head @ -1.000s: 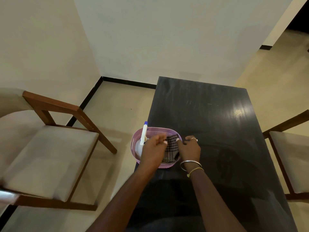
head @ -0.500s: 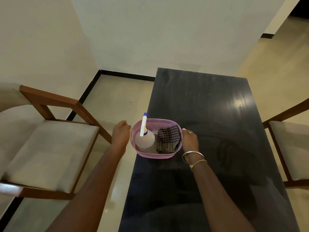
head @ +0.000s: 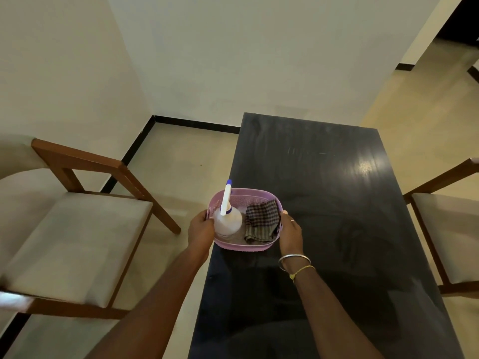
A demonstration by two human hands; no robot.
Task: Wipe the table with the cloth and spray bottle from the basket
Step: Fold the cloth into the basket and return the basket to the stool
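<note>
A pink plastic basket (head: 255,195) sits at the left edge of the dark table (head: 324,193). Inside it a clear spray bottle (head: 229,218) with a white and blue nozzle stands on the left, and a folded checked cloth (head: 263,220) lies on the right. My left hand (head: 201,229) grips the basket's left side. My right hand (head: 291,233), with bangles on the wrist, grips the basket's right side.
A wooden chair (head: 77,224) with a pale cushion stands to the left of the table. Another chair (head: 448,229) is at the table's right edge. White walls close off the far end, and beige floor lies between the left chair and the table.
Both hands left the cloth inside the basket. My left hand swung out to the left, then came back onto the basket's left side. My right hand settled on its right side.
</note>
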